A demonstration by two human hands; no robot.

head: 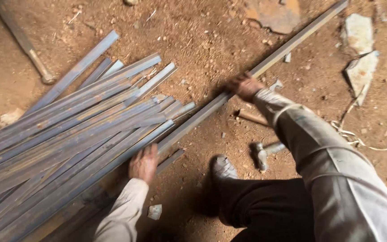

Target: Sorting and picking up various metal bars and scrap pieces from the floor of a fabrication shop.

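Note:
A pile of several long grey steel bars (68, 130) lies on the dirt floor at the left. One longer steel bar (292, 45) runs diagonally from the pile's near edge up to the top right. My right hand (243, 86) grips this bar near its middle; the hand is blurred. My left hand (143, 163) rests on the near edge of the pile, fingers spread over the lower end of the bars. My shoe (222, 168) and dark trouser leg stand on the ground between my arms.
A hammer with a metal head (261, 154) and wooden handle (252, 117) lies on the dirt under my right forearm. A second wooden-handled tool (27, 49) lies at the top left. Pale stones (359, 49) and a rusty plate (276, 13) sit at the top right.

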